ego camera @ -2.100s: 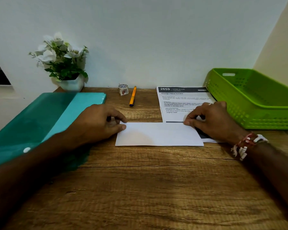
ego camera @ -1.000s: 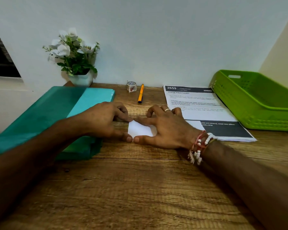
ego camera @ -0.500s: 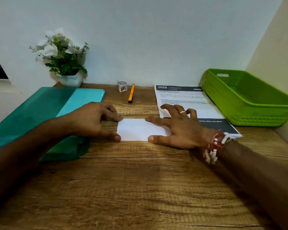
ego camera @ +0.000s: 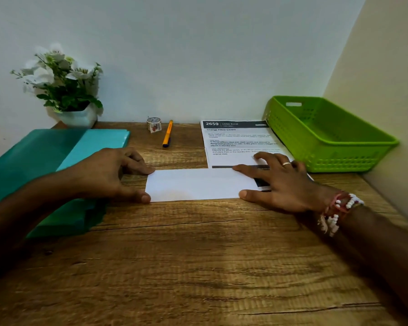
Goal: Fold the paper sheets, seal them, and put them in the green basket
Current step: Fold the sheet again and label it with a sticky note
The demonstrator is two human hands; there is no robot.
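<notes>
A folded white paper sheet (ego camera: 198,184) lies flat in the middle of the wooden desk (ego camera: 198,267). My left hand (ego camera: 108,172) rests at its left end, thumb and fingertips touching that edge. Spread flat over the sheet's right end, my right hand (ego camera: 280,182) presses down with straight fingers. A printed sheet (ego camera: 236,142) lies behind, partly under the folded one and my right hand. The green basket (ego camera: 327,137) stands at the back right with nothing visible inside. A small roll of tape (ego camera: 154,124) sits by the wall.
An orange pen (ego camera: 167,135) lies beside the tape. A teal folder (ego camera: 47,165) covers the desk's left side, under my left forearm. A white flower pot (ego camera: 66,95) stands at the back left. Walls close the desk behind and on the right.
My right hand has slid rightward along the folded sheet, from its left end to its right end, uncovering the sheet. My left hand has stayed at the left edge.
</notes>
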